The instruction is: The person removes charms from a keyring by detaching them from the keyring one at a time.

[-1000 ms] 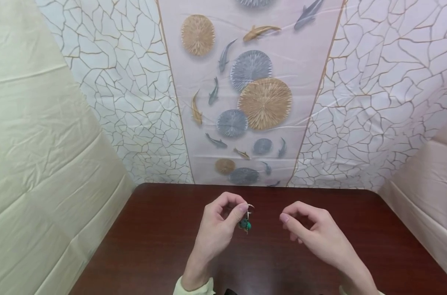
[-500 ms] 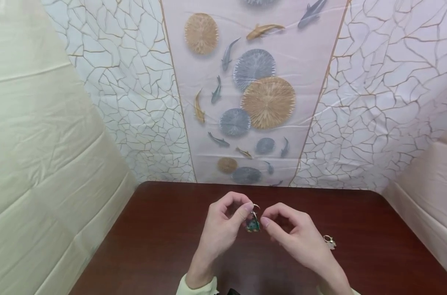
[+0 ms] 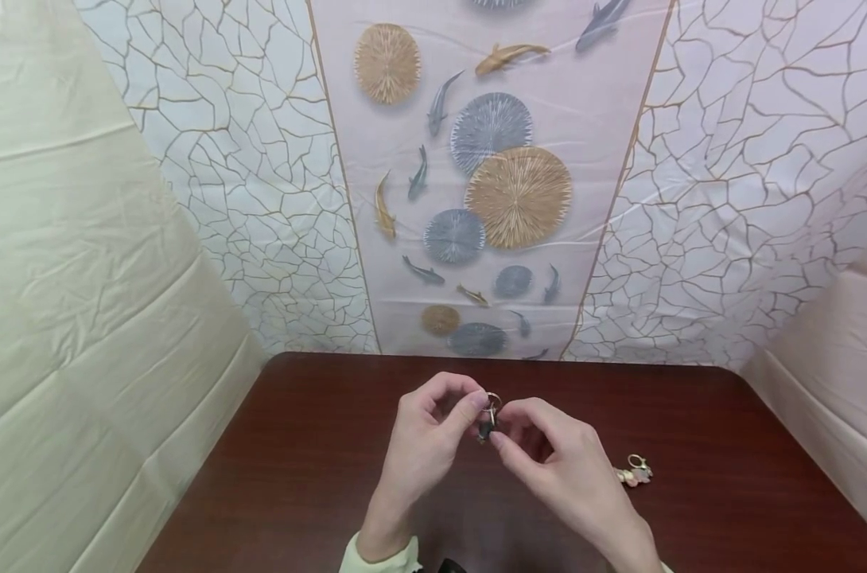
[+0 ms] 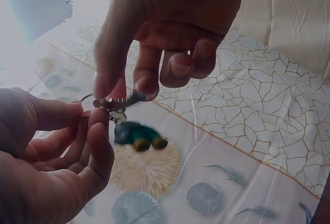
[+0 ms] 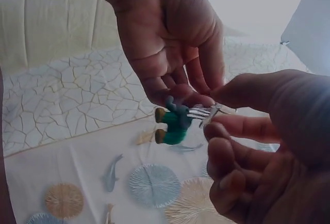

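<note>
Between the hands, above the table, hangs a keychain (image 3: 486,430) with a metal ring and a small green figure (image 5: 174,126) with yellowish feet. My left hand (image 3: 428,430) pinches it near the ring (image 4: 86,100) between thumb and forefinger. From the other side my right hand (image 3: 558,446) pinches the metal linking part (image 5: 210,114) with thumb and fingertips. In the left wrist view the figure (image 4: 139,135) dangles below the fingertips, slightly blurred. Fingers partly hide the ring and links.
A second keychain (image 3: 635,473), with a gold ring and pale charms, lies on the dark red table (image 3: 290,477) beyond my right hand. Patterned cloth (image 3: 505,191) hangs behind the table's far edge, and cream fabric (image 3: 104,318) closes off the left side.
My right hand has come left and taken hold of the keychain beside my left hand. The second keychain has come into sight from behind the right hand. The left hand is nearly still.
</note>
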Tool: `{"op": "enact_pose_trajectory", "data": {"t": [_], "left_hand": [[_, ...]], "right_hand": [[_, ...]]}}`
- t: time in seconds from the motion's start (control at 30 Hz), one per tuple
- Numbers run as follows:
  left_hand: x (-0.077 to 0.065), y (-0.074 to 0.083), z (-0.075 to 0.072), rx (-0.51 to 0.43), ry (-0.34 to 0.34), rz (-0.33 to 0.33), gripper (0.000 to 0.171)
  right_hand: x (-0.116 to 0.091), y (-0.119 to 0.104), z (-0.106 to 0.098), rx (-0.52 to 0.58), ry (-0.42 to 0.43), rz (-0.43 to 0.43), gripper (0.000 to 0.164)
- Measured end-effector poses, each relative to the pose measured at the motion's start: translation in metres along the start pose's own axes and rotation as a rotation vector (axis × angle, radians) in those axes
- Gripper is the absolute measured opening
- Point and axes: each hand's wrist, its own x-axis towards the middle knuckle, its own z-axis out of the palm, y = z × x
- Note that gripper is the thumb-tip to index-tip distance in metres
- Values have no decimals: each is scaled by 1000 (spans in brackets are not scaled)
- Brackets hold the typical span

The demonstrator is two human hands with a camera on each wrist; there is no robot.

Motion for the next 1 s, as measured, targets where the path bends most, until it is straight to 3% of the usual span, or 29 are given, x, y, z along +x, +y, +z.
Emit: {"op": "enact_pose_trajectory", "data": {"t": [0.27, 0.53, 0.8, 1.0], "left_hand": [[-1, -1, 2, -47, -19, -4, 14], [0, -2, 3, -32, -37, 15, 12], [0, -3, 3, -151, -88, 27, 16], [0, -3, 2, -151, -97, 2, 19]], "right_hand": [[1, 3, 3, -63, 83, -47, 32], [3, 8, 3, -96, 177, -19, 31], [2, 10, 3, 11, 153, -22, 25], [0, 7, 0, 115, 97, 125, 19]]}}
